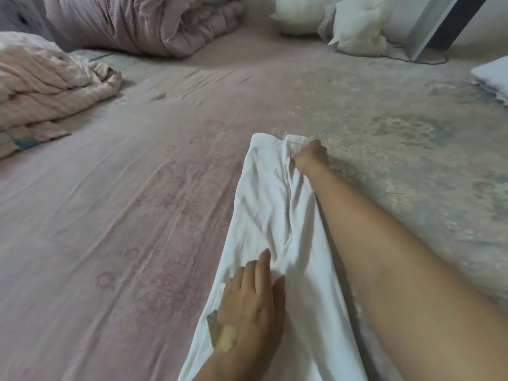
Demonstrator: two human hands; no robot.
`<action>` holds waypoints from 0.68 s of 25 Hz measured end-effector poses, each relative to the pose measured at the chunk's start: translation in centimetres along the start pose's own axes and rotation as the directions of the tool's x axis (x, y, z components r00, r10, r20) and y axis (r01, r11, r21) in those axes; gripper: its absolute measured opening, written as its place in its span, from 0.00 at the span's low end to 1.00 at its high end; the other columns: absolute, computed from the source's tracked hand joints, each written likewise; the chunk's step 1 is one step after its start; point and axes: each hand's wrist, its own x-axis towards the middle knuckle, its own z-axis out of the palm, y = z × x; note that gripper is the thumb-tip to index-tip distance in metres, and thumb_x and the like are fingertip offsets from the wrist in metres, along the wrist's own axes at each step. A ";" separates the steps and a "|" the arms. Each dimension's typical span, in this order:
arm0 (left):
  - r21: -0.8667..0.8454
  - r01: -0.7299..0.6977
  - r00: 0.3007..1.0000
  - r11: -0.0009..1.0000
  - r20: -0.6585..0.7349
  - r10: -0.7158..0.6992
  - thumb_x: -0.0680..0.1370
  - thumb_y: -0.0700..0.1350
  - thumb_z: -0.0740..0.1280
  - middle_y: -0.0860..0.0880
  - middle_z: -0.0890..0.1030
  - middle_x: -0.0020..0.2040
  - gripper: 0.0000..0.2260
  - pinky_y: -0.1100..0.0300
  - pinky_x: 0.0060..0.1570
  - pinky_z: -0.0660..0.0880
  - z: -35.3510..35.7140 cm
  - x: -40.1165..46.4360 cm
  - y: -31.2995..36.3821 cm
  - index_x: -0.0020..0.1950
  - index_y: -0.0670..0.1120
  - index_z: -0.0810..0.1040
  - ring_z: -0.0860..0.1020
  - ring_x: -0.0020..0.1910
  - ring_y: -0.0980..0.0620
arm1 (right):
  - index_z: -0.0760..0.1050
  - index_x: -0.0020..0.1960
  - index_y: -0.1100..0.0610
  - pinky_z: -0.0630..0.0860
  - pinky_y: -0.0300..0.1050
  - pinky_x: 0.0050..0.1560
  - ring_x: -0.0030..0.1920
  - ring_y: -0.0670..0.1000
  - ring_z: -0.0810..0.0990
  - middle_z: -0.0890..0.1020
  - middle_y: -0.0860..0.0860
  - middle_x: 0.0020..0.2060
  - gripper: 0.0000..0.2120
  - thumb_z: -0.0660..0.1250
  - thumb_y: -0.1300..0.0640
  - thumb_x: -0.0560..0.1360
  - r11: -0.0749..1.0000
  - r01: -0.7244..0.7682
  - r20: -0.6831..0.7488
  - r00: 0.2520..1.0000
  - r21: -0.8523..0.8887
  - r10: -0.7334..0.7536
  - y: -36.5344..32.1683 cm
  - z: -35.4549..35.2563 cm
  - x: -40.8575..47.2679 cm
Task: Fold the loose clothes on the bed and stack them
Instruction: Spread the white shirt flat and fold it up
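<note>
White garment [275,215] lies as a long strip on the bed [110,215] at 6 o'clock, my left hand [253,306] flat on it, my right hand [310,158] pinching its far end at 12; cross-folds remain, no stack visible.

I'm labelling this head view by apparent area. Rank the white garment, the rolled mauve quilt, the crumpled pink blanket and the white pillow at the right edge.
1. white garment, though it lies nearest the camera
2-3. rolled mauve quilt and crumpled pink blanket: too alike to rank
4. white pillow, cut off by the frame
</note>
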 end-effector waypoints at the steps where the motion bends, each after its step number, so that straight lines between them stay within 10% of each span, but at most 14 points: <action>1: 0.027 0.066 0.997 0.997 0.047 -0.067 0.77 0.57 0.56 0.55 0.79 0.36 0.14 0.56 0.22 0.70 -1.1 1.1 0.4 0.48 0.49 0.75 0.78 0.33 0.54 | 0.67 0.67 0.64 0.71 0.47 0.61 0.64 0.59 0.73 0.73 0.60 0.65 0.21 0.64 0.58 0.76 1.000 0.004 0.002 1.000 0.002 -0.004 0.2 -0.1 0.3; 3: 0.166 0.129 0.958 0.978 0.234 -0.166 0.67 0.55 0.72 0.56 0.71 0.28 0.12 0.63 0.17 0.53 -2.6 2.7 1.8 0.35 0.53 0.69 0.71 0.23 0.57 | 0.73 0.63 0.64 0.72 0.45 0.58 0.62 0.58 0.76 0.77 0.60 0.61 0.16 0.61 0.58 0.77 1.000 0.007 -0.028 1.000 0.027 -0.007 0.1 -0.4 0.6; 7: 0.263 0.288 0.852 0.921 0.368 -0.371 0.66 0.42 0.74 0.53 0.66 0.35 0.16 0.64 0.21 0.53 -2.5 2.0 2.8 0.44 0.47 0.68 0.70 0.23 0.52 | 0.71 0.63 0.64 0.71 0.48 0.58 0.62 0.59 0.75 0.75 0.60 0.63 0.15 0.58 0.57 0.79 1.000 0.027 -0.192 0.981 0.004 -0.026 -0.1 -1.0 1.1; 11: 0.333 0.043 0.975 0.942 0.194 -0.112 0.69 0.42 0.60 0.44 0.80 0.44 0.21 0.49 0.35 0.75 -1.2 0.0 1.7 0.62 0.41 0.71 0.80 0.39 0.44 | 0.63 0.68 0.65 0.67 0.52 0.61 0.65 0.61 0.69 0.70 0.62 0.66 0.20 0.57 0.57 0.79 0.950 0.147 -0.183 0.962 -0.277 -0.202 1.1 0.0 0.3; 14: 0.227 -0.291 0.954 0.929 0.139 0.265 0.78 0.48 0.57 0.43 0.73 0.69 0.22 0.45 0.66 0.64 -1.7 0.4 1.5 0.72 0.44 0.67 0.70 0.69 0.44 | 0.53 0.74 0.67 0.59 0.54 0.67 0.72 0.61 0.58 0.58 0.64 0.72 0.26 0.52 0.54 0.82 0.865 0.262 -0.201 0.906 -0.429 -0.374 1.5 1.1 -1.6; 17: 0.126 -0.366 0.911 0.922 0.250 0.327 0.82 0.55 0.47 0.45 0.67 0.73 0.24 0.49 0.69 0.59 -1.0 -0.8 0.1 0.73 0.46 0.67 0.61 0.74 0.46 | 0.50 0.75 0.65 0.47 0.53 0.73 0.75 0.60 0.48 0.50 0.63 0.75 0.28 0.47 0.48 0.82 0.805 0.391 0.077 0.913 -0.447 -0.401 1.6 3.0 -4.4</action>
